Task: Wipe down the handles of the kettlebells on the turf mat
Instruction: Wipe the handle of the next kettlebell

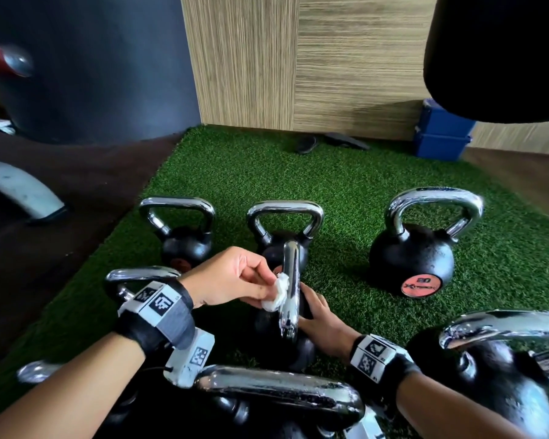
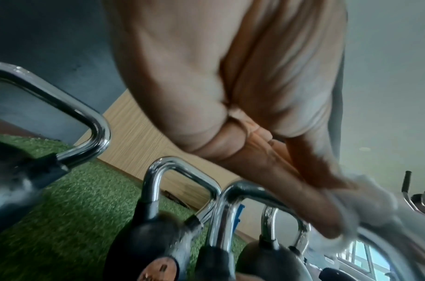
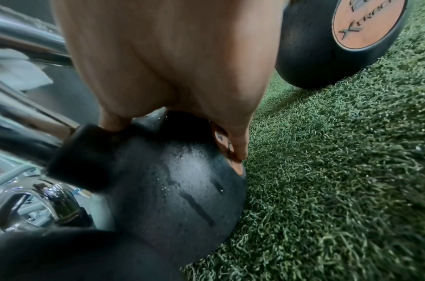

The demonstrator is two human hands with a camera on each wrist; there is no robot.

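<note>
Several black kettlebells with chrome handles stand on the green turf mat (image 1: 346,172). My left hand (image 1: 235,280) pinches a crumpled white wipe (image 1: 278,296) against the left side of the chrome handle (image 1: 290,286) of the middle kettlebell, which is turned edge-on to me. The left wrist view shows the wipe (image 2: 365,201) bunched at my fingertips on that handle. My right hand (image 1: 320,318) is spread over the kettlebell's black body (image 3: 182,190), fingers reaching down to its orange end disc (image 3: 230,152). Water droplets sit on the body.
A 20-marked kettlebell (image 1: 412,255) stands to the right, two more (image 1: 184,239) behind, others close in front (image 1: 279,397) and at right (image 1: 495,369). Blue boxes (image 1: 441,134) and dark flat objects (image 1: 330,142) lie by the wooden wall. A machine leg (image 1: 19,191) is left.
</note>
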